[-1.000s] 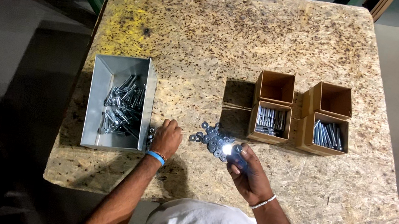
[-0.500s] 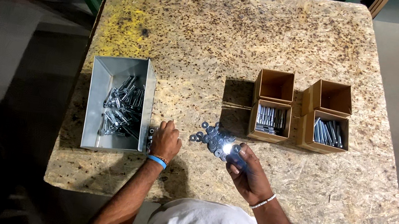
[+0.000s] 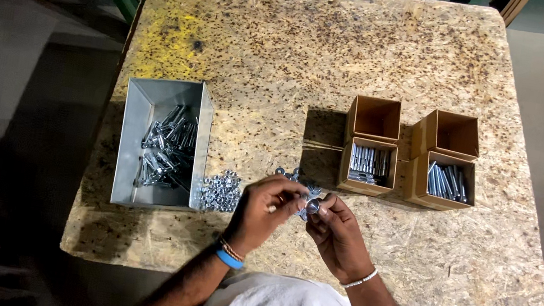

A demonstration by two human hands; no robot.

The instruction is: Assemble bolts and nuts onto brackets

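Observation:
My left hand (image 3: 265, 209) and my right hand (image 3: 336, 230) meet over the front middle of the board table (image 3: 316, 58). Between the fingertips of both sits a small shiny metal part, a bolt or nut (image 3: 312, 205). Loose washers (image 3: 292, 175) lie on the table just beyond my fingers. A pile of small nuts (image 3: 221, 191) rests left of my left hand, beside the grey metal bin (image 3: 138, 117) holding several bolts (image 3: 167, 147).
Four small cardboard boxes stand at the right: the near two (image 3: 368, 165) (image 3: 447, 181) hold bolts laid side by side, the far two (image 3: 373, 118) (image 3: 455, 134) look empty. The table's front edge is close to my body; concrete floor surrounds it.
My left hand has moved right from the nut pile by the bin to meet my right hand. The right hand has shifted slightly left, and both now pinch the small metal part.

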